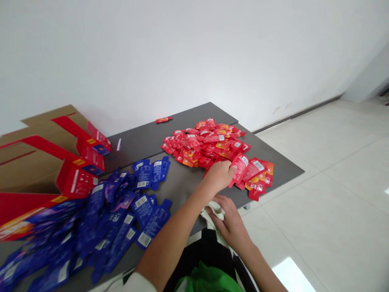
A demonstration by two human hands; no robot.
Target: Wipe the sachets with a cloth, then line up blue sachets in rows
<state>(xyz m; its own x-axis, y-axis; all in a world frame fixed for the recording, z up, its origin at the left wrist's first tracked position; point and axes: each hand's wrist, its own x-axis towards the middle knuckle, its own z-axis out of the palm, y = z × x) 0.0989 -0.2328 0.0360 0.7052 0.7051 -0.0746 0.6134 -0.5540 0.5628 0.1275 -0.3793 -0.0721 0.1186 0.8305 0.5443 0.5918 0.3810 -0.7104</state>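
Reaching over the grey table (282, 170), the left hand (219, 174) pinches a red packet (240, 168) at the near edge of the red packet pile (206, 142). The right hand (232, 225) rests at the table's front edge, fingers curled around a white cloth (212, 209). Blue packets (121, 219) and red cartons (82, 170) lie well to the left

Cutting off blue packets (91, 227) and red boxes (75, 178) at the left end of the table (182, 182). Blurring print on red packets (209, 142) toward its far end. Hiding most of a white cloth (212, 209) under the right hand (232, 225).
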